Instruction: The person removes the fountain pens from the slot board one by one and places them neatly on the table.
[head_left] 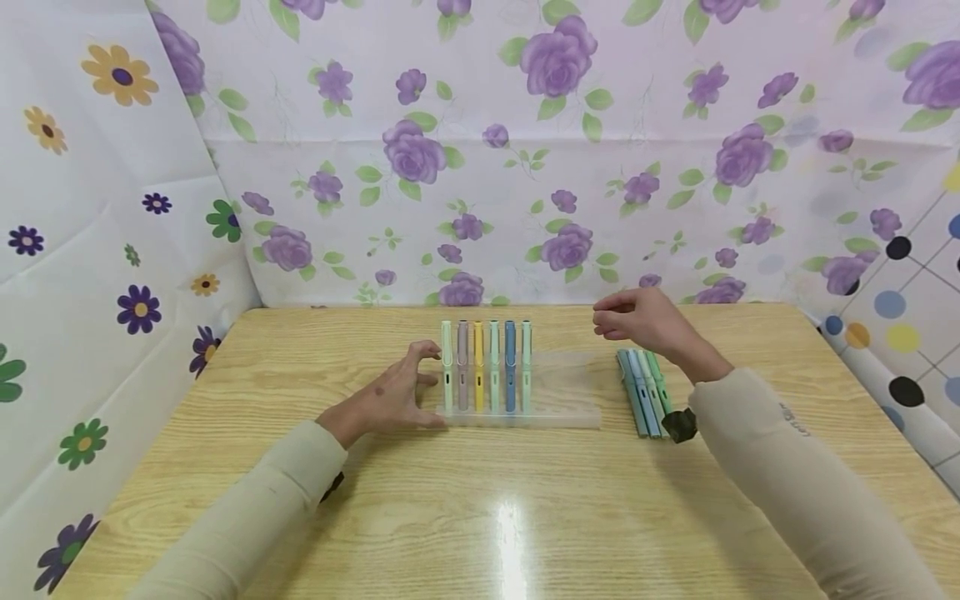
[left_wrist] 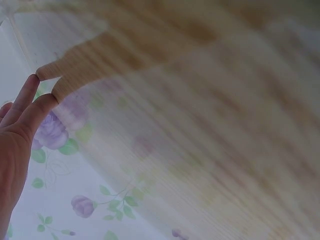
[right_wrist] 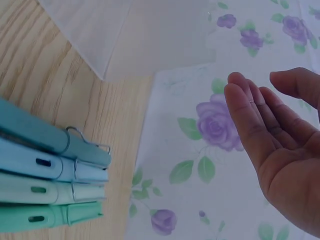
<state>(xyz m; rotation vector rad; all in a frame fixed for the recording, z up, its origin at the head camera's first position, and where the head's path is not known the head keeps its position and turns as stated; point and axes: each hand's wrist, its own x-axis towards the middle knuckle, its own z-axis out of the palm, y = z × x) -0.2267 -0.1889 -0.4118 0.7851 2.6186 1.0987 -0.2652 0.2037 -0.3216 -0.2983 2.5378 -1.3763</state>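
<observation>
A clear plastic tray (head_left: 558, 392) lies on the wooden table (head_left: 480, 500) with several coloured pens (head_left: 486, 377) in a row at its left end. My left hand (head_left: 401, 392) rests at the tray's left edge, fingers spread and touching it; the fingertips (left_wrist: 34, 82) show in the left wrist view. To the right of the tray lie several blue and green pens (head_left: 645, 390), side by side (right_wrist: 50, 192). Above and behind them my right hand (head_left: 637, 321) hovers with loosely bent fingers (right_wrist: 260, 125), holding nothing.
Floral cloth walls (head_left: 480, 150) close in the table at the back and both sides. A small dark object (head_left: 681, 425) sits by my right forearm near the loose pens. The tray's right part holds no pens.
</observation>
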